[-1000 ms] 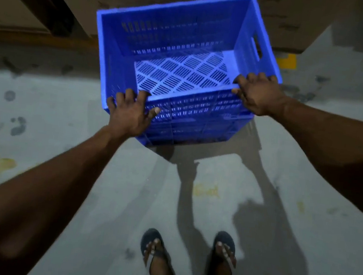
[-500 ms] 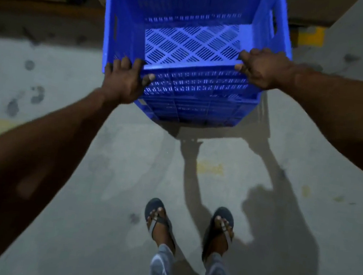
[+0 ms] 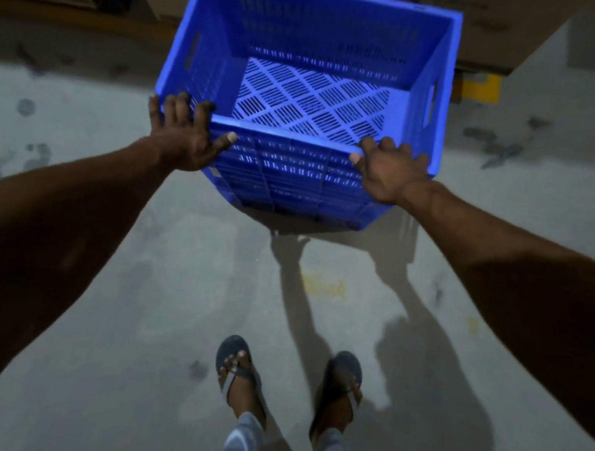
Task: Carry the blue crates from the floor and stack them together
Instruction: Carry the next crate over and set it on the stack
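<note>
I see the fingers of the left hand (image 3: 183, 138) hooked over the near rim of the blue crate (image 3: 307, 59) at its left corner, the right hand (image 3: 387, 172) clamped likewise at the right corner — crate upper centre, above the grey floor (image 3: 129, 317), sandalled feet (image 3: 238, 370) below.

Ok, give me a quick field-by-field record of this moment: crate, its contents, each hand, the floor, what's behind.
crate: one blue crate, slotted walls and base, open top up
contents: empty
left hand: gripping the near rim at the crate's left corner, fingers hooked over the edge
right hand: gripping the near rim at the right corner
support: appears lifted off the grey floor, shadow beneath it
other crates: none in view
behind: cardboard boxes
feet: sandals, standing back from the crate
</note>
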